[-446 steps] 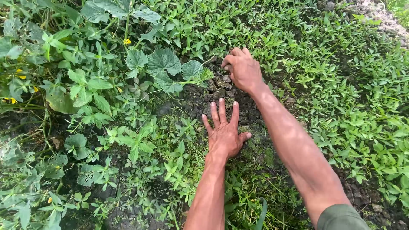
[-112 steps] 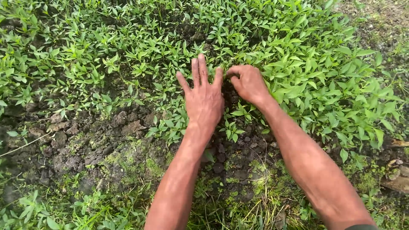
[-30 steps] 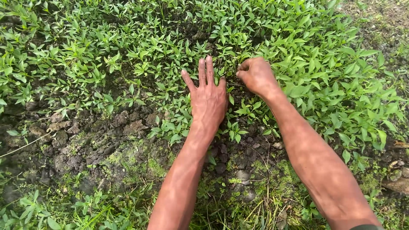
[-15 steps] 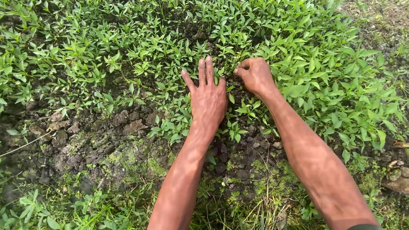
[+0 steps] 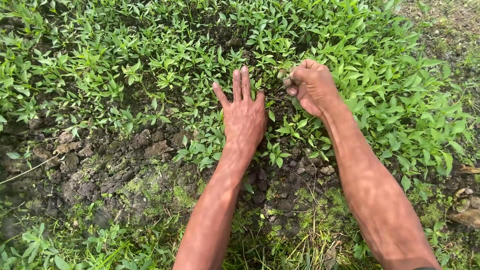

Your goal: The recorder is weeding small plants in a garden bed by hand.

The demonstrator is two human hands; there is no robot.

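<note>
The left hand (image 5: 244, 116) lies flat on the seedling bed (image 5: 150, 65), fingers spread, pressing soil and neighbouring plants down. Just beside it, the right hand (image 5: 312, 87) is raised slightly, fingers pinched together on 1 small seedling (image 5: 281, 74), near the cracked soil (image 5: 100, 170)

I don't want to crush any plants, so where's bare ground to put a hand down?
Bare cracked soil lies left of the left hand, below the seedlings. A smaller mossy patch sits between the forearms. Around the right hand, it's crowded.
</note>
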